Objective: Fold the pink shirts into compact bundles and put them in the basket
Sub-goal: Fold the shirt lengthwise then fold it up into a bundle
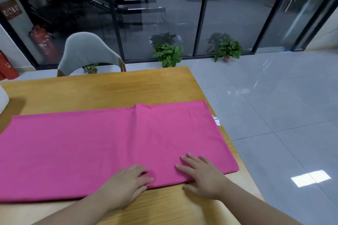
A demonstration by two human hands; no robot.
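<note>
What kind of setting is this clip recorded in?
Probably an office or commercial lobby, not a home: a wooden table facing floor-to-ceiling glass partitions, red fire extinguishers by the wall, potted plants on a tiled floor.

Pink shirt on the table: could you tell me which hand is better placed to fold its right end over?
Probably the right hand: it rests flat on the pink shirt nearest that end; the left hand sits nearer the middle.

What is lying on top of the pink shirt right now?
Both hands rest flat on the pink shirt at its near edge: left hand, right hand. A folded layer overlaps its right part. What lies beneath the shirt is covered.
</note>
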